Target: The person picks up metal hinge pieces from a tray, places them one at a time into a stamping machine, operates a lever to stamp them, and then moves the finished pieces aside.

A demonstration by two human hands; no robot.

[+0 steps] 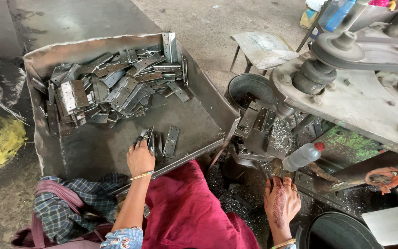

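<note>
While gripped, grey flat hinge [147, 136], shiny

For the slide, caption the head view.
Left hand picks hinges from a metal tray; right hand rests by the machine.

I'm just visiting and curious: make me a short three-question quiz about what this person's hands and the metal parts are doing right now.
1. True or false: the left hand grips a metal hinge inside the sheet-metal tray.
2. Where does the big pile of hinges lie in the tray?
A. near corner by the lap
B. far part, away from the person
C. outside on the floor
3. Fill in: the right hand rests low beside the machine, below a plastic bottle with a ____ cap.

Key: 1 true; 2 B; 3 red.
</note>
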